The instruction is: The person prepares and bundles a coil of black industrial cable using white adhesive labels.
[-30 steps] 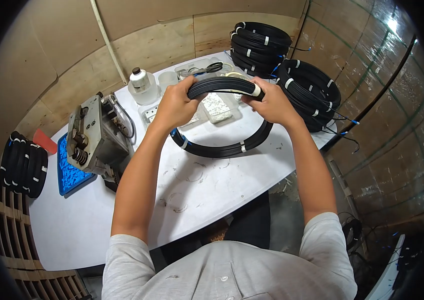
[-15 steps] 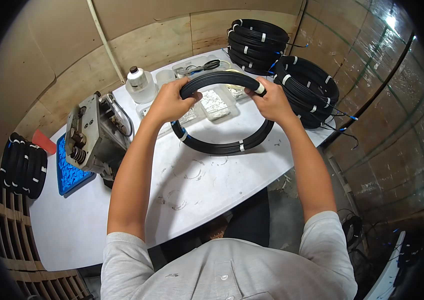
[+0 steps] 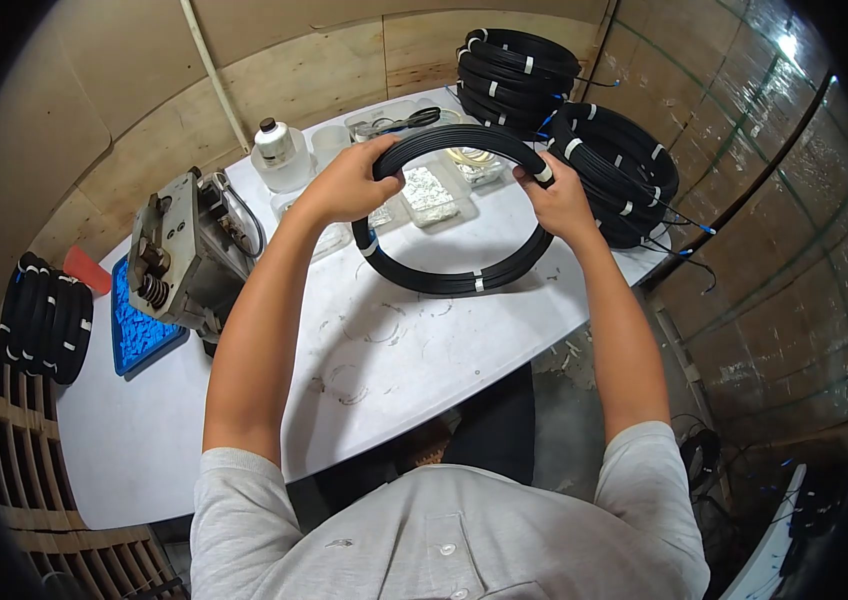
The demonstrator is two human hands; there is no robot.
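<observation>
A coil of black cable [image 3: 434, 281], bound with white tape bands, is held up over the white table between my two hands. My left hand [image 3: 352, 182] is closed around its upper left side, the thumb on the inside of the ring. On the upper right, close to a white band, my right hand [image 3: 558, 198] grips the same coil. The ring tilts toward me, and a small blue spot shows on its left side. Behind it lie clear plastic boxes, one with crumpled silvery-white pieces [image 3: 430, 196].
Stacked black cable coils [image 3: 516, 80] and a second pile [image 3: 616, 175] stand at the back right. Left are a metal machine [image 3: 176, 255], a blue tray [image 3: 125, 366] of small blue pieces, and more coils [image 3: 46, 318]. A white bottle [image 3: 274, 143] stands behind, on the table [image 3: 394, 390].
Both hands have shifted slightly right with the coil, which now looks a little more tilted. My left hand has turned, showing more of its back. The view has moved slightly.
</observation>
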